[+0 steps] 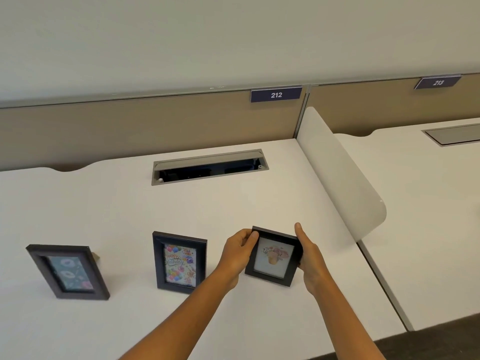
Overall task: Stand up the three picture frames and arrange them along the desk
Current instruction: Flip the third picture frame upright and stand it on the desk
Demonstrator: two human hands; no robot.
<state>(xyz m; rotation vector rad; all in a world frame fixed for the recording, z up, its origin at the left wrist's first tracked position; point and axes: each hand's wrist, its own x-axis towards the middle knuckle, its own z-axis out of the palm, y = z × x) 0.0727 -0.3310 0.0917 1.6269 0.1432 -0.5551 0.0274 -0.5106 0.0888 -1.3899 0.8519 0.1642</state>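
Bright even indoor light, soft faint shadows, slight overall softness, wide-angle bending at edges

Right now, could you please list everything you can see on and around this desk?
desk: one, white, fills the foreground
picture frames: three, dark; the left frame and the birthday frame stand on the desk, the flower frame is held at the right
cable tray: one, grey, lid open, rear of desk
partition: tan, behind desk
number signs: two, navy; 212, 213
side divider: one, white, right edge
neighbouring desk: one, white, right
left hand: on the flower frame's left edge
right hand: on its right edge
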